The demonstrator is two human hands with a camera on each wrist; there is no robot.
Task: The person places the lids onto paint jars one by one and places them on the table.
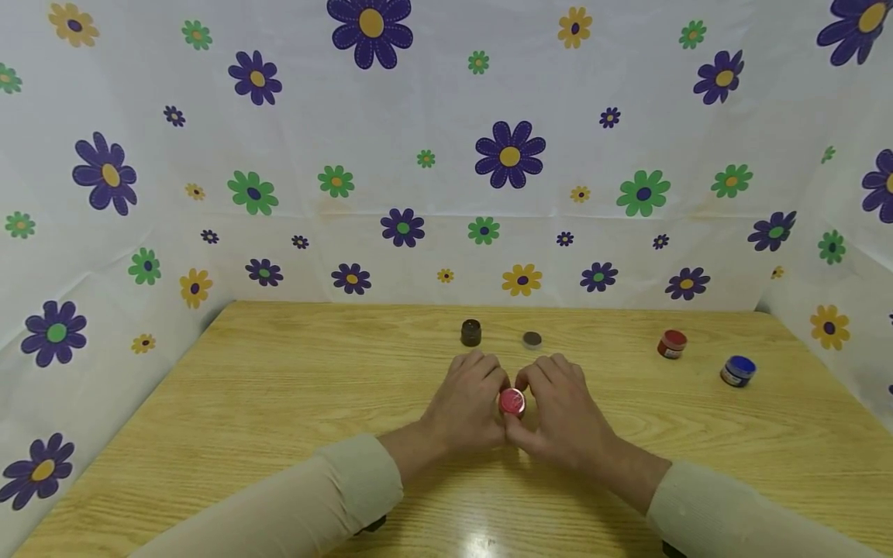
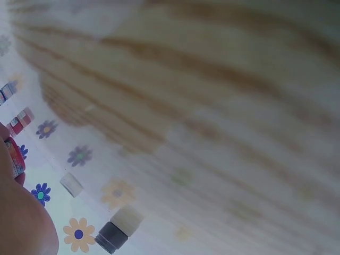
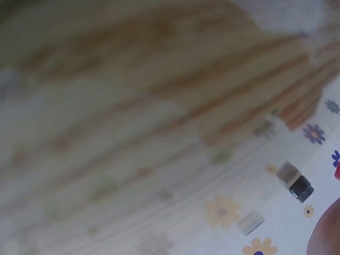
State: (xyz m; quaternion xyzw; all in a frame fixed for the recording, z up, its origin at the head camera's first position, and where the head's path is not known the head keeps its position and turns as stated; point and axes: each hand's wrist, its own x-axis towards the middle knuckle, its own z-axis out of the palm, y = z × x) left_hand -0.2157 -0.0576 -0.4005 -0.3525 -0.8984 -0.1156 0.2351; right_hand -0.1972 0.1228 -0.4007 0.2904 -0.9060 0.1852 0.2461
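Small round red-lidded jar [image 1: 512, 402] at mid-table, pinched between left hand [image 1: 467, 407] and right hand [image 1: 561, 415], fingers curled round it from both sides. Just beyond: small dark brown jar [image 1: 470, 332], loose dark lid [image 1: 532, 339]. Farther right on the light wooden table [image 1: 279, 387]: red jar [image 1: 672, 344], blue jar [image 1: 738, 371].

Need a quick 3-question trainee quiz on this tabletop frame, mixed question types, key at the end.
1. True or false: both hands hold the red-lidded jar.
2. Which jar stands nearest the table's right edge? A) dark jar B) red jar C) blue jar
3. Fill in: the loose lid lies just to the ____ of the dark jar, in the head view.

Key: 1 true, with the left hand and right hand pinching it from either side; 2 C; 3 right.
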